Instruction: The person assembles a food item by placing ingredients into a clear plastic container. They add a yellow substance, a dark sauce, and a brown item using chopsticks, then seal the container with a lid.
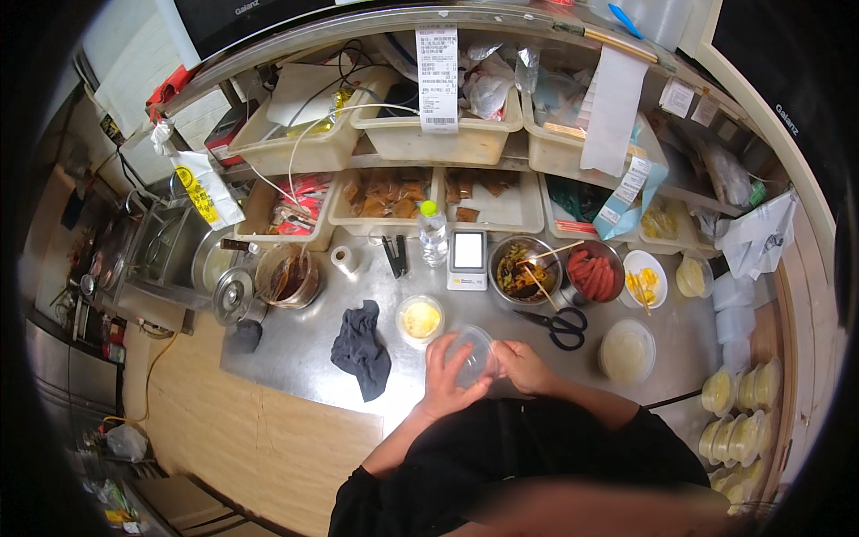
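Near the table's front edge, close to my body, I hold a clear round plastic bowl (476, 353) in both hands. My left hand (441, 383) is closed on its left side, fingers spread over the plastic. The fingers of my right hand (526, 365) pinch its right rim. Just beyond my left hand stands a round clear tub with yellow and white food (420, 319). Dark-handled scissors (565, 331) lie beyond my right hand. Farther right of that hand is a round tub with pale contents (626, 350).
A crumpled dark cloth (361, 349) lies to the left. At the back stand a water bottle (433, 234), a small scale (467, 259), a metal bowl of dark food with chopsticks (514, 279) and a bowl of red sausages (594, 274). Bins (438, 143) line the shelves behind.
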